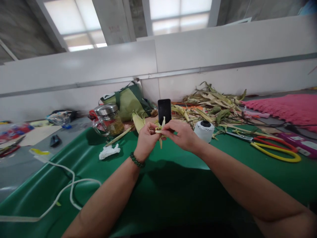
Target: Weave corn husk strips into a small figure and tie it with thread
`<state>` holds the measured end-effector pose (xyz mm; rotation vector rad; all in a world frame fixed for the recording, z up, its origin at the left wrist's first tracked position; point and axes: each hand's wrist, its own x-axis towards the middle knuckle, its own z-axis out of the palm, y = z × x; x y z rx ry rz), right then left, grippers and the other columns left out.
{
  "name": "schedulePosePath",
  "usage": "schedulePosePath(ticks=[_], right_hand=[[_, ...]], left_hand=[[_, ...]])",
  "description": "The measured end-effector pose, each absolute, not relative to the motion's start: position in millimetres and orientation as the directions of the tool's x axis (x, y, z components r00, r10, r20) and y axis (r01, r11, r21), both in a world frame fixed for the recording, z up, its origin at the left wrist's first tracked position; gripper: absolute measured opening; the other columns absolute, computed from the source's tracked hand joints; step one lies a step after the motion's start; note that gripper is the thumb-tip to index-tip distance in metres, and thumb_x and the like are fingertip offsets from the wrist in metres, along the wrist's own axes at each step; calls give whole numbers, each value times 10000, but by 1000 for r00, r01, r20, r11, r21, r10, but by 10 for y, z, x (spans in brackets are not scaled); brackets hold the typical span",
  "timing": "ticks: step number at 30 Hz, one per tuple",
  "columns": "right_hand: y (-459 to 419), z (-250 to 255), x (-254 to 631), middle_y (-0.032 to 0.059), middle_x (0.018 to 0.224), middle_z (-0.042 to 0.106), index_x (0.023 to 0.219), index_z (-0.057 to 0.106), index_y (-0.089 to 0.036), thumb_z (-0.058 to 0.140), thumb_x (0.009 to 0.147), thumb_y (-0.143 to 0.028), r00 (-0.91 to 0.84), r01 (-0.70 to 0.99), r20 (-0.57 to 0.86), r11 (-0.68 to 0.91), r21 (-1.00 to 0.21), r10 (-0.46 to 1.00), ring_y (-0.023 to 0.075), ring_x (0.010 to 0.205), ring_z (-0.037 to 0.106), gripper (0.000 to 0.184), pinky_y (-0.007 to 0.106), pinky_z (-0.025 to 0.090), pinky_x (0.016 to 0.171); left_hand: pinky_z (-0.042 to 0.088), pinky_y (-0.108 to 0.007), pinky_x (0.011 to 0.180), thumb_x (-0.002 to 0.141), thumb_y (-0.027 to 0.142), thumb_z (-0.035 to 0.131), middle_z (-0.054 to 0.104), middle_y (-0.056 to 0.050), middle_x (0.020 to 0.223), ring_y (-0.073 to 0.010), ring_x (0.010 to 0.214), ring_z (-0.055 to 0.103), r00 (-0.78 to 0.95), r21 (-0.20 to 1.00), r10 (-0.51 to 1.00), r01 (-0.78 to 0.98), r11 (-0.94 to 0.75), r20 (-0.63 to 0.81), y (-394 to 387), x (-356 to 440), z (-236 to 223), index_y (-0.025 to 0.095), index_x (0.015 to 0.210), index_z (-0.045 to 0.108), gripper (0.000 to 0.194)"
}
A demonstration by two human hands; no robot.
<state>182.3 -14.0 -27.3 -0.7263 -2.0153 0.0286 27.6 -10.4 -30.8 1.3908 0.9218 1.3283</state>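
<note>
My left hand (147,138), with a dark green bead bracelet (136,160) on its wrist, is closed on a small folded piece of corn husk (163,122). Thumb and fingers of my right hand (182,135) pinch the same pale husk from the other side. Strips of it stick out above and below the fingers; the rest is hidden by them. Both hands are held above the green mat (158,191). Behind the left hand stands a broader husk leaf (138,122). A spool of white thread (204,131) is just right of my right hand.
A black phone (164,110) stands upright behind the hands. To the left are a glass mug (110,122), crumpled tissue (109,151) and a white cord (71,185). Scissors (274,148) lie at right. Dry husks (215,99) are heaped behind, near pink cloth (282,107).
</note>
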Motion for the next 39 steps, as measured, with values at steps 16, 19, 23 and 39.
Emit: schedulePosePath(ticks=[16, 19, 23, 39], right_hand=[[-119, -279, 1817, -39, 560, 553, 708, 638, -165, 649, 764, -236, -261, 494, 640, 670, -554, 722, 75, 500, 443, 91, 203, 326, 497], [-119, -272, 1823, -21, 634, 619, 879, 689, -169, 643, 759, -210, -250, 475, 654, 679, -560, 714, 85, 537, 492, 135, 204, 361, 525], [-120, -254, 1821, 9, 701, 656, 800, 707, -163, 617, 749, -154, -284, 486, 670, 705, -516, 686, 99, 608, 539, 104, 208, 378, 563], [-145, -253, 1790, -3, 663, 627, 762, 642, -162, 567, 734, -182, -195, 485, 659, 655, -579, 727, 95, 559, 502, 82, 217, 380, 560]], left_hand=[[421, -174, 454, 628, 194, 684, 514, 88, 469, -90, 461, 560, 161, 894, 903, 150, -423, 400, -162, 300, -320, 196, 670, 418, 269], [409, -169, 460, 627, 216, 708, 531, 79, 504, -81, 478, 548, 209, 903, 894, 82, -421, 397, -153, 297, -336, 192, 700, 432, 286], [378, -157, 453, 643, 222, 714, 524, 82, 512, -70, 476, 528, 234, 908, 886, 33, -418, 400, -145, 311, -363, 193, 741, 432, 300], [430, -205, 536, 763, 279, 644, 471, 70, 584, -84, 538, 508, 303, 924, 877, -40, -381, 374, -167, 284, -378, 195, 824, 460, 211]])
